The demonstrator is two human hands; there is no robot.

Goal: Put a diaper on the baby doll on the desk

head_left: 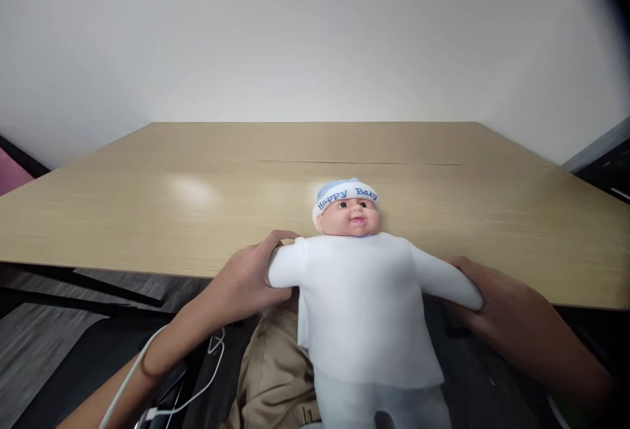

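A baby doll (361,304) in a white top and white trousers leans face-up at the table's near edge, its lower body over my lap. On its head sits a blue and white cap (347,193) lettered "Happy Baby". My left hand (256,275) is closed around the sleeved arm on the left side of the picture. Stretched out to the right, the doll's other sleeved arm (445,275) is gripped by my right hand (497,298); most of those fingers are hidden behind the sleeve.
A light wooden table (221,219) spans the view, with a pale partition (315,48) behind it. A white cable (211,370) hangs by my left forearm. My lap in brown trousers (275,363) and a black chair (88,363) are below.
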